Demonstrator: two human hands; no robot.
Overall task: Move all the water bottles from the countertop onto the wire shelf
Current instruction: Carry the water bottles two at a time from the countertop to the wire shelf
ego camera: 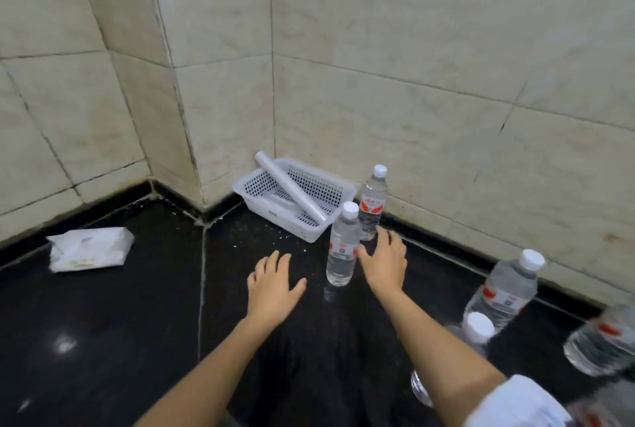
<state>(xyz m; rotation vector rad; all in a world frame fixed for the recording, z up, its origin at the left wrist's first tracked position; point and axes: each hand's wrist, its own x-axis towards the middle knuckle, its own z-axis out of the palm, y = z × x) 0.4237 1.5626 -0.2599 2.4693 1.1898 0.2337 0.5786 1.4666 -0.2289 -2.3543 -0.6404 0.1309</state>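
I have both hands out over the glossy black stone countertop (137,323), and neither has hold of anything. My right hand (383,263) is spread wide, fingers straight and fanned. My left hand (273,284) hovers palm down, also splayed.

The nearest clear plastic water bottle with a white cap and red-and-white label (342,248) stands upright between the two hands, its long axis vertical. It lies at about nine o'clock from my right hand, just beside the thumb; I cannot tell whether the thumb touches it. From my left hand it sits at about two o'clock, with a clear gap. I judge the right hand is the nearer, and it needs only a short sideways reach to wrap the bottle's middle.

A second matching bottle (372,207) stands at twelve o'clock from my right hand, just past the fingertips and near the tiled wall. Beside it, at ten o'clock from the nearest bottle, sits a white perforated plastic basket (271,186). More bottles (501,289) cluster at four o'clock, well apart. The wire shelf is out of view.
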